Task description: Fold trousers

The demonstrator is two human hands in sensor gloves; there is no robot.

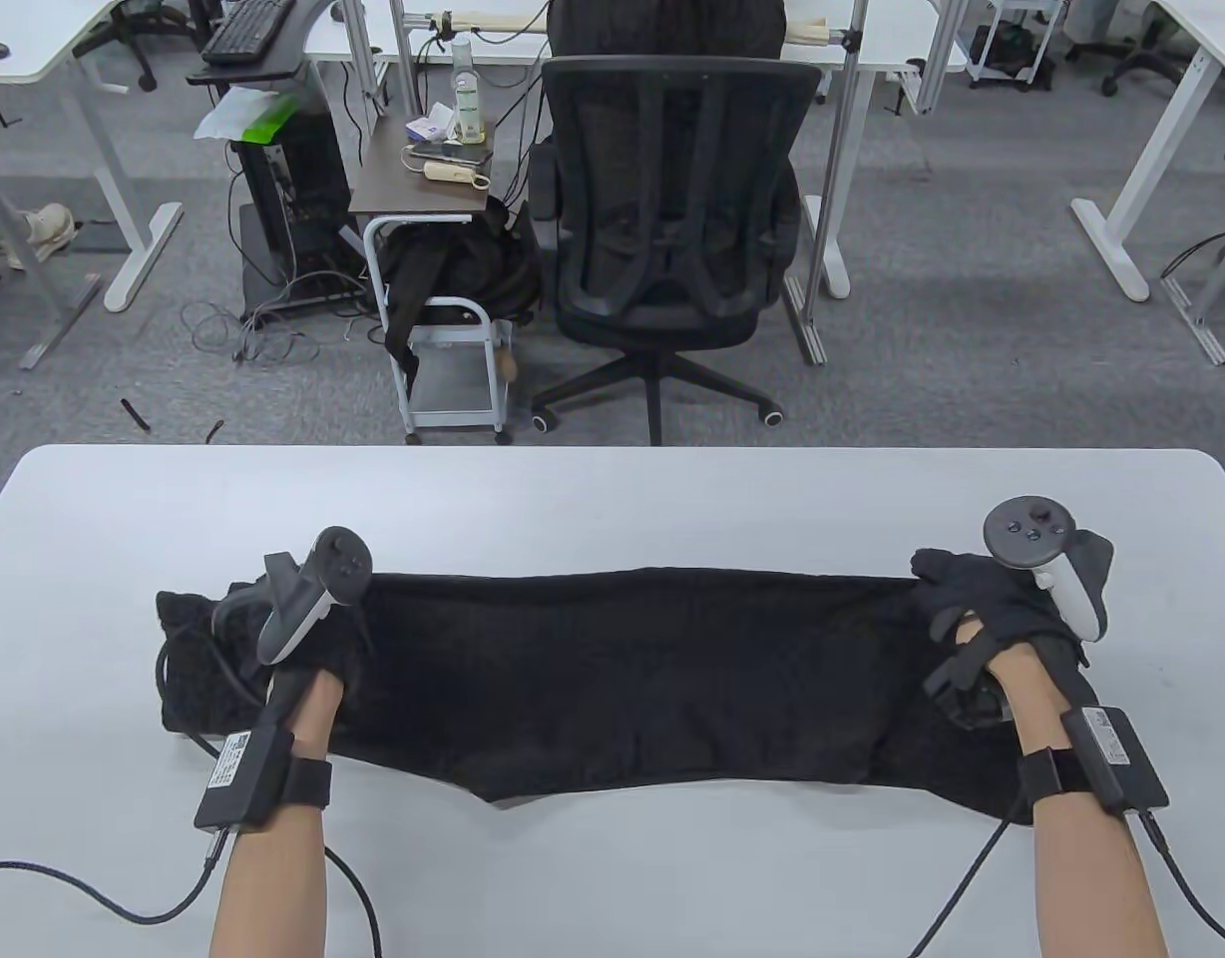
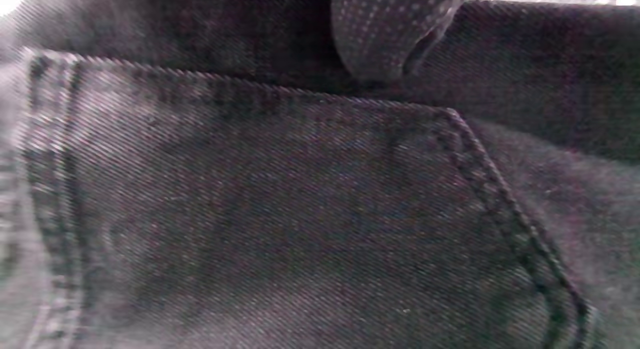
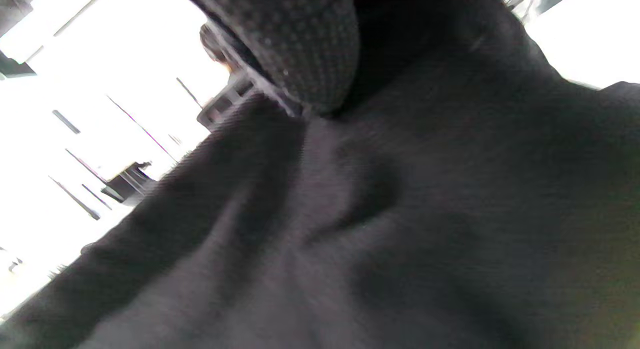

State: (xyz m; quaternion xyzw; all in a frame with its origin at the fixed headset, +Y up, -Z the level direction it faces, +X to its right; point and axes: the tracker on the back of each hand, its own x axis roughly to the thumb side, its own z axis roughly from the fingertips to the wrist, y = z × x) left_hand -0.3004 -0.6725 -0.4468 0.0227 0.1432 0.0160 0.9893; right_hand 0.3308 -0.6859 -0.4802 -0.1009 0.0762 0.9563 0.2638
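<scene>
Both the left hand [image 1: 308, 639] and right hand [image 1: 1002, 619] are pressing flat on the trousers [image 1: 632, 679], soft heavy denim best gripped at each end.

Matt black twill-weave denim trousers [image 1: 632, 679] lie on a smooth white table [image 1: 612, 499].
</scene>
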